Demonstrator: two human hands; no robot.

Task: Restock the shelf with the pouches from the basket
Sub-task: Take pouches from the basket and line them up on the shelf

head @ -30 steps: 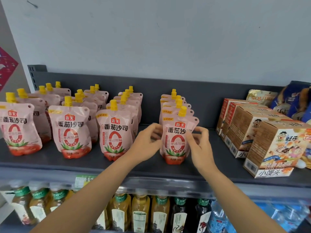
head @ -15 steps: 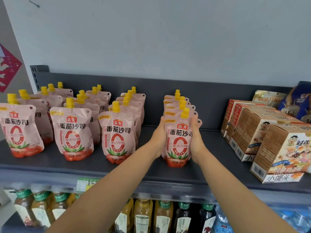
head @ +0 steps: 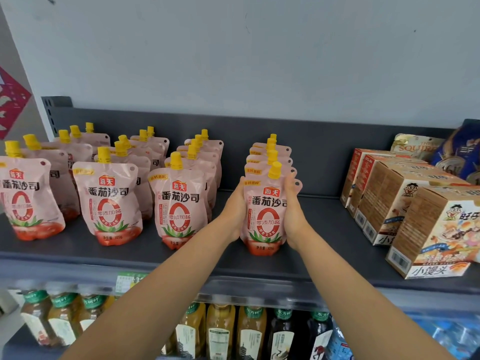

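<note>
The front pouch [head: 265, 216] of the rightmost row stands upright on the dark grey shelf [head: 324, 261], close to its front edge. It is pink, with a yellow screw cap and a red tomato print at the bottom.

I see both of my hands pressed against its sides. The left hand [head: 233, 211] lies along its left edge and the right hand [head: 292, 211] along its right edge. The fingers of both point upward and look fairly straight, flat on the pouch and not wrapped round it.

Directly behind it, more pouches [head: 270, 157] of the same kind stand in a tight row that runs toward the shelf's back panel. To the left, apart from this row, other rows of matching pouches [head: 109, 201] stand upright.

To the right, well apart from my hands, brown and orange cartoon-printed boxes [head: 436, 229] stand in a line. Gold and blue snack bags [head: 462, 152] sit behind them.

A green price tag [head: 127, 280] hangs on the shelf's front rail. Under it, on the level below, there are bottles [head: 220, 331] with green caps and dark caps.

A pale wall [head: 233, 61] rises behind the shelf, and a red paper decoration [head: 10, 100] hangs at the far left.
</note>
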